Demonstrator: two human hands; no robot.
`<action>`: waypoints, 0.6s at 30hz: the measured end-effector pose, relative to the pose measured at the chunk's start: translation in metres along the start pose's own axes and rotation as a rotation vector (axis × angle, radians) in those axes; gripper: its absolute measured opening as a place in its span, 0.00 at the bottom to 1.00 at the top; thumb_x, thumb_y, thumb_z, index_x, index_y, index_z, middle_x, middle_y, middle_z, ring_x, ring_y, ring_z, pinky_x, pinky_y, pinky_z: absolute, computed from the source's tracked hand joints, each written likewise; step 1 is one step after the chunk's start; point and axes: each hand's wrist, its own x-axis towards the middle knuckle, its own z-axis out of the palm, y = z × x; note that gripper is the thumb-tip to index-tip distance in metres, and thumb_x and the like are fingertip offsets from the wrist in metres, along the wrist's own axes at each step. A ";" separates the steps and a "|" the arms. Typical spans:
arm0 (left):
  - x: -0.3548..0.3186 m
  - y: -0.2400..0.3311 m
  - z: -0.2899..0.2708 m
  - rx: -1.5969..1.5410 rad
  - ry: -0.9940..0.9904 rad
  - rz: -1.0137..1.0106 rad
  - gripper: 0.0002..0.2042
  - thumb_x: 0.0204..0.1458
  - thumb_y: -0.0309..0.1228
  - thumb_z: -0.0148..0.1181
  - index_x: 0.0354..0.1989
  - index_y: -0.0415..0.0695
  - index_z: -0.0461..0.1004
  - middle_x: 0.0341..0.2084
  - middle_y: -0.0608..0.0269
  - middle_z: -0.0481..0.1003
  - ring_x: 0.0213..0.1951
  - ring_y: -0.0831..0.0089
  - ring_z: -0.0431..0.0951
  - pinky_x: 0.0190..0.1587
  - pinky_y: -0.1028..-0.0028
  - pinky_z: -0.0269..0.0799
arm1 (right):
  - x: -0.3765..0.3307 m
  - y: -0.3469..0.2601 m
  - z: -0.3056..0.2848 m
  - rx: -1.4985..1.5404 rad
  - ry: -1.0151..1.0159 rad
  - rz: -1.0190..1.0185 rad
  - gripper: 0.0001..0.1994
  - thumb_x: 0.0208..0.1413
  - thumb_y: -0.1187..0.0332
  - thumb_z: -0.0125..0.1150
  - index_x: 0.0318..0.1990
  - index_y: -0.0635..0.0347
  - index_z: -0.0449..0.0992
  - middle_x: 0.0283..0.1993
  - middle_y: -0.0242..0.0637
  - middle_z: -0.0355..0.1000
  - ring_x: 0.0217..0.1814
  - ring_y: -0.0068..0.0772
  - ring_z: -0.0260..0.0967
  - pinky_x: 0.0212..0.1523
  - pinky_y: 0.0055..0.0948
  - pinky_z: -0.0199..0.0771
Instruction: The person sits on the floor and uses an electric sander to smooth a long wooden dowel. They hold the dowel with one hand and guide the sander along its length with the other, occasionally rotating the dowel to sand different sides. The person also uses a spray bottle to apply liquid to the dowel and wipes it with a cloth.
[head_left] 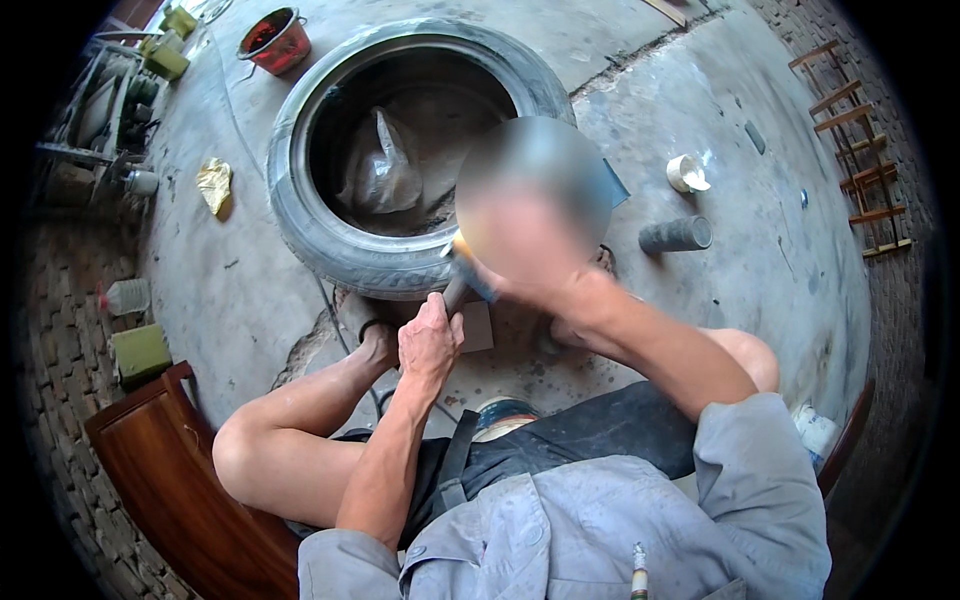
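My left hand [430, 338] is wrapped round a dark grey cylinder [458, 293], held tilted at the near edge of a large tyre. Close to its upper end my right hand [537, 265] reaches in, but a round blurred patch hides its fingers. Something blue [476, 278] and a yellowish bit [460, 246] show between the two hands; their kind is unclear. The tyre [292, 190] lies flat on the floor with a clear plastic bag [390, 175] inside its ring. Beyond the right hand a blue flat corner [615, 184] sticks out from the blur.
Right of the tyre stand a grey cylinder [672, 235] and a white tub [684, 173] with white matter at its mouth. A red bucket [275, 44] is at the far left, near crumpled gold foil [214, 185]. Wooden frames [862, 150] lean along the right wall.
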 end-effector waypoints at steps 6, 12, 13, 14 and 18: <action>0.007 0.006 -0.004 -0.001 0.006 0.031 0.14 0.54 0.35 0.62 0.39 0.40 0.66 0.30 0.44 0.78 0.30 0.45 0.81 0.33 0.53 0.77 | 0.052 0.137 -0.025 -0.196 0.043 0.174 0.32 0.50 0.52 0.68 0.62 0.52 0.71 0.52 0.50 0.71 0.49 0.57 0.73 0.52 0.49 0.77; 0.003 0.000 -0.002 0.004 -0.005 0.022 0.14 0.54 0.34 0.62 0.39 0.39 0.67 0.30 0.44 0.78 0.30 0.45 0.81 0.33 0.53 0.77 | -0.001 0.040 0.018 -0.065 0.166 -0.056 0.23 0.55 0.58 0.66 0.56 0.54 0.72 0.49 0.48 0.71 0.47 0.53 0.71 0.41 0.48 0.81; 0.002 -0.003 -0.001 0.005 -0.008 0.016 0.14 0.54 0.34 0.62 0.39 0.39 0.67 0.30 0.44 0.78 0.30 0.45 0.81 0.33 0.53 0.77 | -0.007 -0.007 -0.006 0.042 0.032 0.033 0.23 0.54 0.60 0.67 0.57 0.54 0.72 0.49 0.47 0.70 0.47 0.53 0.71 0.40 0.45 0.82; 0.003 -0.003 0.000 -0.002 -0.005 0.024 0.14 0.54 0.34 0.62 0.39 0.39 0.67 0.30 0.44 0.79 0.30 0.45 0.81 0.33 0.53 0.77 | -0.018 -0.026 -0.010 0.045 0.131 -0.025 0.23 0.54 0.62 0.67 0.57 0.54 0.72 0.47 0.47 0.69 0.47 0.52 0.71 0.41 0.43 0.83; 0.003 -0.001 -0.001 -0.004 0.006 0.030 0.13 0.54 0.34 0.61 0.38 0.39 0.67 0.30 0.43 0.79 0.31 0.45 0.81 0.33 0.53 0.77 | -0.010 -0.006 -0.005 0.108 0.336 -0.162 0.16 0.51 0.65 0.67 0.47 0.61 0.77 0.39 0.43 0.72 0.42 0.45 0.70 0.44 0.45 0.71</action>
